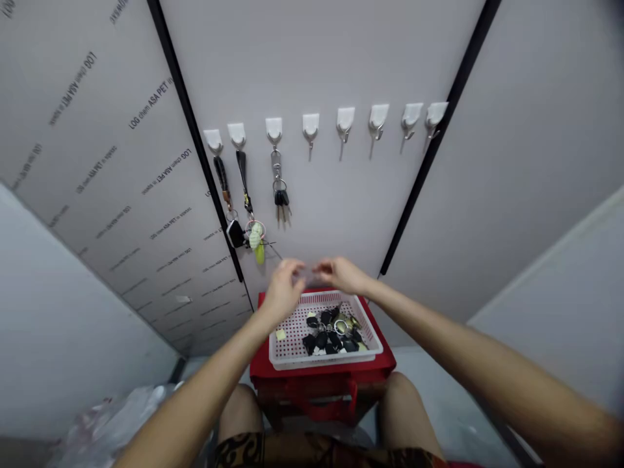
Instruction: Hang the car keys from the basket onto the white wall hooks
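My left hand (284,290) and my right hand (342,274) hover close together above the far rim of a white plastic basket (280,364). The fingers of both are curled toward each other and smeared by motion. A faint pale blur lies between the fingertips, too unclear to name. In the basket is a heap of keys with black heads and metal rings (336,331). On the wall ahead, three key sets hang from hooks: one with a black braided strap (221,174), one with a black strap and green charms (256,237), and a ring of black-headed keys (281,197).
A row of white adhesive hooks (346,118) runs across the wall, several with nothing hanging on them. The basket stands on a red cloth-covered support (385,361) between my knees. Side panels (97,149) close in on both sides. A crumpled plastic bag (117,422) lies at lower left.
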Motion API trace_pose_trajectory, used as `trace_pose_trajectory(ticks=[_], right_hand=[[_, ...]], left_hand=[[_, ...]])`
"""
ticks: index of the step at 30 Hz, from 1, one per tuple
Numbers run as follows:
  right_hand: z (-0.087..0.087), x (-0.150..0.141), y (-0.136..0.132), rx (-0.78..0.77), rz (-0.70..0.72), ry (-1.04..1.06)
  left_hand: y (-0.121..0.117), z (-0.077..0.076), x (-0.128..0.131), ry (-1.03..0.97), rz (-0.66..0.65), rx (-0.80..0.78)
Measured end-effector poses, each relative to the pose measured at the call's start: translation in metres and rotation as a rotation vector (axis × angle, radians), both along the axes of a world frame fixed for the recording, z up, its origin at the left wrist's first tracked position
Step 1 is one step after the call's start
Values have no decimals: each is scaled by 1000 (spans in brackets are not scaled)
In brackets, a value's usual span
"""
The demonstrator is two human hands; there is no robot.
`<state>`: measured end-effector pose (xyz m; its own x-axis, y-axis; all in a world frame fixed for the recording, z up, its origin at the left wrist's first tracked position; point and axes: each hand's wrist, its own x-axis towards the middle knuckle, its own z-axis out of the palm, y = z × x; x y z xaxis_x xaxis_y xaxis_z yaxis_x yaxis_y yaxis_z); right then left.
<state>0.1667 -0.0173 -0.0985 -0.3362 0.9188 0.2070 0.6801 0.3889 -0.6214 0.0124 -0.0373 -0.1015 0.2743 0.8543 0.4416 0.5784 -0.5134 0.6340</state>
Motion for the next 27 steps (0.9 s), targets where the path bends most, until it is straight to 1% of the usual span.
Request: trace_pose_trajectory(ticks=[2, 4, 6, 8, 10, 12, 15, 18, 20, 22, 23, 25, 27], right_hand=[[-35, 12, -14, -105, 2, -137], [-59, 18, -24, -145, 12, -233], [-73, 21, -31, -116, 43, -315], [-79, 21, -34, -67, 60, -396], [-80, 22, -35, -56, 52, -445], [-79, 25, -35, -79, 47, -449], [-76, 32, -33, -169, 39, -413], [-71, 35, -29, -293, 43, -243], [-66, 35, -26, -361, 25, -69], [-59, 33, -24, -423, -21, 121], [-55, 31, -23, -447, -44, 219], [-47, 25, -22, -483, -86, 400], [-40, 18, -23, -495, -109, 532]], left_hand=[[-5, -39, 4, 180, -56, -193], [-7, -69, 9, 287, -88, -268], [-8, -87, 15, 365, -146, -271], [-9, -95, 19, 429, -198, -237], [-9, -96, 22, 485, -201, -198], [-7, -95, 19, 527, -170, -183], [1, -89, 6, 532, -106, -251], [10, -79, -8, 486, -74, -359], [11, -71, -10, 434, -68, -356], [8, -63, -4, 300, -80, -350], [5, -60, 1, 195, -119, -382], [-1, -58, 14, -66, -274, -519], [-7, -59, 25, -314, -435, -659]])
